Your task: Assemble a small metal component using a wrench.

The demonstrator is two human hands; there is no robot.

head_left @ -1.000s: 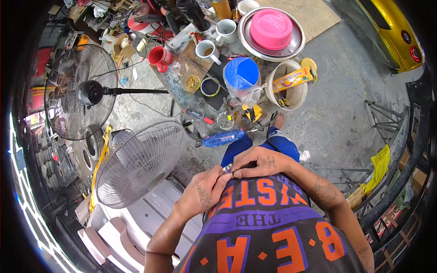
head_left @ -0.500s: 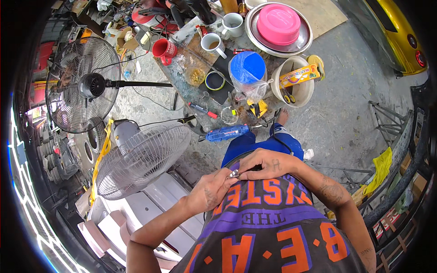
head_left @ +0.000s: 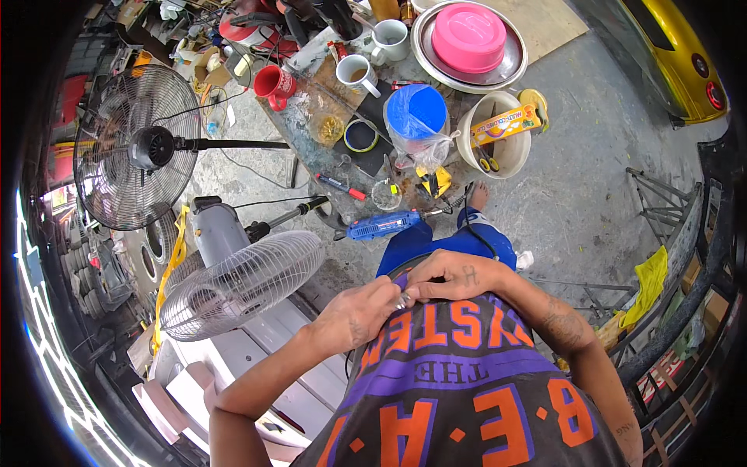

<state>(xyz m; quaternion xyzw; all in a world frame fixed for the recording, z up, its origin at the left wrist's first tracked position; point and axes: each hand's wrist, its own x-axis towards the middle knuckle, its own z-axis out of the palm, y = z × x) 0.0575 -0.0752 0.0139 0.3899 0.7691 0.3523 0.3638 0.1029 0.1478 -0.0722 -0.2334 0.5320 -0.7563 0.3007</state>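
Left hand (head_left: 359, 313): I see it pinching a small shiny metal piece (head_left: 403, 300) at my chest.
Right hand (head_left: 451, 275): fingertips closed on the same piece — both hands touching.
Piece: against the purple shirt (head_left: 467, 373).
Below: blue rotary tool (head_left: 383, 226) lies on the floor — near a white fan (head_left: 241, 284).

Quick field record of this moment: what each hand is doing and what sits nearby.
left hand: pinching a small shiny object at the chest; what it is cannot be told
right hand: fingers meeting the left hand at that object
nearest tool: blue rotary tool on the low table edge
on table: red mug, blue lidded tub
left of person: white fan head
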